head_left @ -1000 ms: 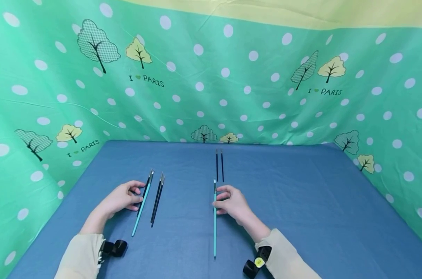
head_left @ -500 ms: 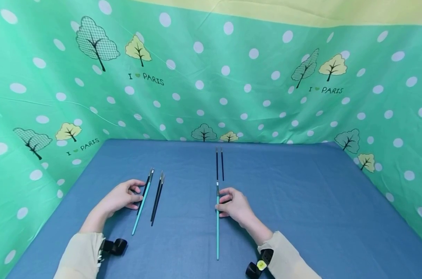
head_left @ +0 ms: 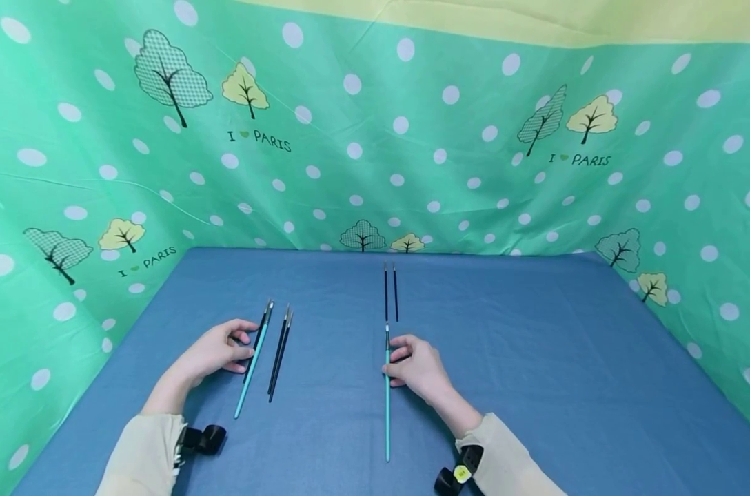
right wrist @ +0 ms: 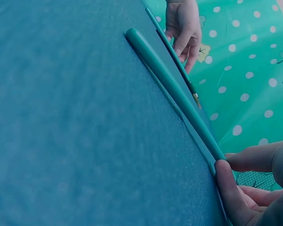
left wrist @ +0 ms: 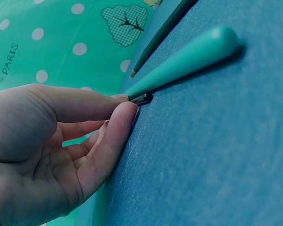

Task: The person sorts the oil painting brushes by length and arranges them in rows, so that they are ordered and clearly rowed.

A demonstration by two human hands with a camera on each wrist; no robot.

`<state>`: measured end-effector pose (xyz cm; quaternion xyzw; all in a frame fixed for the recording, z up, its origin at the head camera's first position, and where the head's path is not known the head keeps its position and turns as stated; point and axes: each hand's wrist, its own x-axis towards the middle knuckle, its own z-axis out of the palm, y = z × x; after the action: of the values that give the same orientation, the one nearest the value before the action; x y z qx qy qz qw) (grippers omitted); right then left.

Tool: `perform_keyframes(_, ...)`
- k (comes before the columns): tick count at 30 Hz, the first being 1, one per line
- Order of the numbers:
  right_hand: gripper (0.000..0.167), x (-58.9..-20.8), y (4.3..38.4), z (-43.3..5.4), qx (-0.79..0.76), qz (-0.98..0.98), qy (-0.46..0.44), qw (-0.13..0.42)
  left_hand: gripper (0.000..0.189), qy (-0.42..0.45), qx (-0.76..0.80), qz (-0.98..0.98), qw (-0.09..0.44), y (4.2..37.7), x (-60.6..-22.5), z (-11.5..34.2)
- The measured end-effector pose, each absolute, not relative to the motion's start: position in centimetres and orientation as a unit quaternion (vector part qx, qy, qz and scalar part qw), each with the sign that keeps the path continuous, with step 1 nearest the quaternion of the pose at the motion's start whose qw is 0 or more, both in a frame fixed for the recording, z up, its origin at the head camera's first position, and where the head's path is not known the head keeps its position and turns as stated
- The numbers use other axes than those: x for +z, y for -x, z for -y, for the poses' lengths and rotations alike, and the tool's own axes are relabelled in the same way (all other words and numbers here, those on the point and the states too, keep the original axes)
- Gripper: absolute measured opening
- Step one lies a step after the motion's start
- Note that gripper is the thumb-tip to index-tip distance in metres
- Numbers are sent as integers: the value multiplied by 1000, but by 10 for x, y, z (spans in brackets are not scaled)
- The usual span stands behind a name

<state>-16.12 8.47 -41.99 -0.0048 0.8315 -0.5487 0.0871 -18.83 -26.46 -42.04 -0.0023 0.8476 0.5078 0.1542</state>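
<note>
To the left, my left hand (head_left: 215,353) rests low with its fingertips round a black paintbrush (head_left: 260,331) and a teal paintbrush (head_left: 249,379) lying side by side. In the left wrist view, the black handle end (left wrist: 146,99) pokes out between thumb and finger, and the thick teal handle (left wrist: 188,61) runs out from the same fingertips. My right hand (head_left: 420,365) pinches another teal paintbrush (head_left: 387,413) near the table's middle, bristles pointing away from me. Its handle (right wrist: 174,89) stretches just over the cloth, close to its shadow, in the right wrist view.
Two black paintbrushes (head_left: 279,358) lie close together right of my left hand. Beyond the right hand's brush, two more thin black paintbrushes (head_left: 396,296) lie side by side. A blue cloth (head_left: 536,358) covers the table, with a green dotted curtain (head_left: 449,138) behind.
My right hand has shifted the teal paintbrush slightly right and toward me, so its tip now lines up below a far black brush. The left hand keeps its place.
</note>
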Motion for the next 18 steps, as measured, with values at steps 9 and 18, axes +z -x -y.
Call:
perform_keyframes(9,46,-419,161,-84,-540,-837,2,86,53,1,507,-848,154,189,-420,264)
perform_keyframes(18,45,-419,160,-83,-527,-846,4,78,52,4,505,-849,154,187,-419,263)
